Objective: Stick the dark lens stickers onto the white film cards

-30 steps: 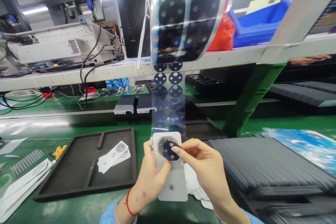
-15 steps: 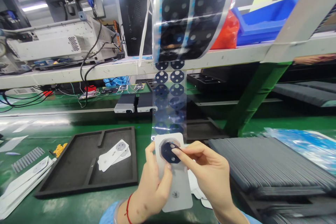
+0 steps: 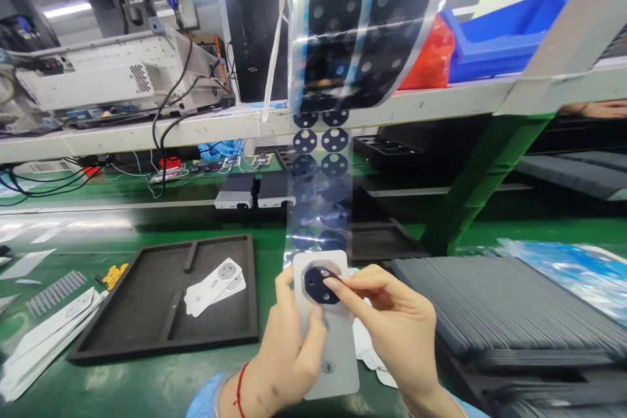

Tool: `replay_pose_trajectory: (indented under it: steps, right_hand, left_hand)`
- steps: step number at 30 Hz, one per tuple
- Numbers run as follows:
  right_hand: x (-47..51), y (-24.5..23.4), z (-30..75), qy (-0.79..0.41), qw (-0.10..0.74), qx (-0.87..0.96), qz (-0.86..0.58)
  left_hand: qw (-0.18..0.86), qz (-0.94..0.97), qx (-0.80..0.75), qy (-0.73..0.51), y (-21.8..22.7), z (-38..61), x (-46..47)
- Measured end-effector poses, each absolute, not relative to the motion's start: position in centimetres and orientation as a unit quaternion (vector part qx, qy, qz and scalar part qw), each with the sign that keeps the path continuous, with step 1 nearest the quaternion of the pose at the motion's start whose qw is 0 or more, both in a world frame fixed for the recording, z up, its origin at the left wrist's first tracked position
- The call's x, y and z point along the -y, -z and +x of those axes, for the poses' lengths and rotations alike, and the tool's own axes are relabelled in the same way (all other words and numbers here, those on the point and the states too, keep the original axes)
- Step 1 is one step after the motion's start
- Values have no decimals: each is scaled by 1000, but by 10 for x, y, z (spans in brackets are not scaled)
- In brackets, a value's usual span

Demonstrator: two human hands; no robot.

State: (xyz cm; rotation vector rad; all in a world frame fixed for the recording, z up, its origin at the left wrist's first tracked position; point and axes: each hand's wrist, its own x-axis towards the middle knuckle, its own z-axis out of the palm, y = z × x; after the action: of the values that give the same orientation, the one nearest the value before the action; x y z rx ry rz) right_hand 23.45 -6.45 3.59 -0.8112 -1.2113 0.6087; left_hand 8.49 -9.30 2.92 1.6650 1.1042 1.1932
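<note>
Low in the middle of your view, just under the hanging film strip (image 3: 321, 189), the white panel (image 3: 336, 349) stands on end, long axis up and down with a slight lean, socket end uppermost, with the dark octagonal sticker (image 3: 316, 284) lying over that socket. Your left hand (image 3: 289, 349) is clamped on the panel's left edge, thumb on its face, while your right hand (image 3: 394, 330) pinches the sticker's right rim between thumb and forefinger. Compared with a second ago, the sticker sits more squarely over the socket and the panel has shifted slightly right.
</note>
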Motion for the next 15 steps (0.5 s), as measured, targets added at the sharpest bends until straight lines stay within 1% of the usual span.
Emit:
replay_pose_trajectory:
  steps: [12,15]
  right_hand:
    - [66,-34,232,-289,695,541,-376]
    - [66,-33,231,-280,695,546,-375]
  left_hand:
    - [371,633,-431,-525,-27,84,93]
    - [378,639,-423,-520,-27,84,93]
